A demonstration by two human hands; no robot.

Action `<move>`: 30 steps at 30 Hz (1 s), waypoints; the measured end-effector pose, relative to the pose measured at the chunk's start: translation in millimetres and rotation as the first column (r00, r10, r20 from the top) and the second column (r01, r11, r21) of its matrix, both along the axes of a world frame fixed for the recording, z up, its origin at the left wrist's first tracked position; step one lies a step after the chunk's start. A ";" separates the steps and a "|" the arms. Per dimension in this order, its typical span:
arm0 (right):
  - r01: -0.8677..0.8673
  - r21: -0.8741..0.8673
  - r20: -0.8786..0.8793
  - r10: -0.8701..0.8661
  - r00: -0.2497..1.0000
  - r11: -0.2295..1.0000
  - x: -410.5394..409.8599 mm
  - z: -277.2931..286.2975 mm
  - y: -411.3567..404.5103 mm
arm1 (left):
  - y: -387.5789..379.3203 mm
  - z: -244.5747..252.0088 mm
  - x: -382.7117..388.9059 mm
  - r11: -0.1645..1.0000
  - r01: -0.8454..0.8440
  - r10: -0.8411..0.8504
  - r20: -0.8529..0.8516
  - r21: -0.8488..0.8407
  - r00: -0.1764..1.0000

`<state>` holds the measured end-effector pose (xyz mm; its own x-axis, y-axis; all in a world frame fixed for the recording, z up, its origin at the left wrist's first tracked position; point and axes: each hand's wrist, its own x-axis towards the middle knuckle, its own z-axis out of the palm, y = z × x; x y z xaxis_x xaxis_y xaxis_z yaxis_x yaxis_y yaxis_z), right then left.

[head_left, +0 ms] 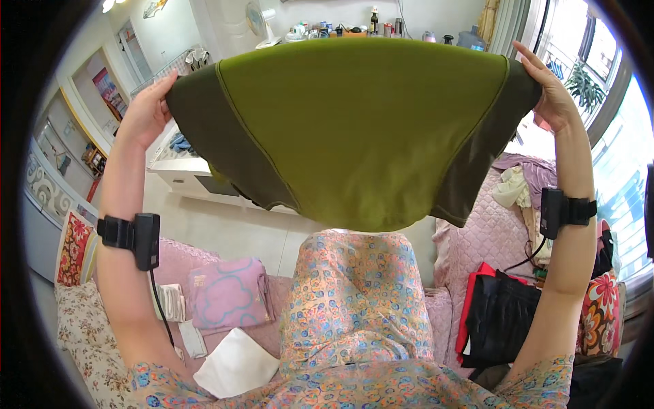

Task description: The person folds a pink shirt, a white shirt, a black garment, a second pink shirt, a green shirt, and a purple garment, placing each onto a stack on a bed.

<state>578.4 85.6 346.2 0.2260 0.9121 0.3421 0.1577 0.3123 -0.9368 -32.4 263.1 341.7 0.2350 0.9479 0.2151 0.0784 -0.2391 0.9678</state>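
Note:
An olive-green garment (357, 128) with dark grey-brown side panels hangs stretched out before me, above my lap. My left hand (148, 110) pinches one upper corner at a dark panel. At the opposite corner, my right hand (552, 94) grips the other dark panel, its index finger pointing up and away. The upper edge curves between both hands, and the lower edge droops toward my knees. Whether the cloth is folded double behind is hidden from me. A strapped black device sits on each forearm.
On the pink quilted sofa (485, 204), a folded lilac towel (225, 299), a white folded cloth (237, 363) and small white cloths (171, 302) lie to my left. Folded black clothing (500, 317) and a loose clothes pile (516, 184) are at right. A white cabinet (189, 179) stands ahead.

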 end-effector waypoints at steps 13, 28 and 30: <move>-0.106 -0.048 0.224 0.114 0.968 0.993 -1.1 -20.2 16.1 | 2.4 -3.8 10.6 0.983 0.180 -0.173 -0.123 0.041 0.977; 0.113 0.249 0.311 -0.190 0.931 0.962 -15.8 -28.7 -29.5 | -41.2 -27.5 -28.9 0.907 0.271 -0.282 -0.010 0.323 0.959; 0.051 0.269 0.161 -0.097 0.982 0.962 -14.4 -23.5 -30.0 | -58.1 -25.5 -35.0 0.933 0.153 -0.205 0.131 0.325 0.970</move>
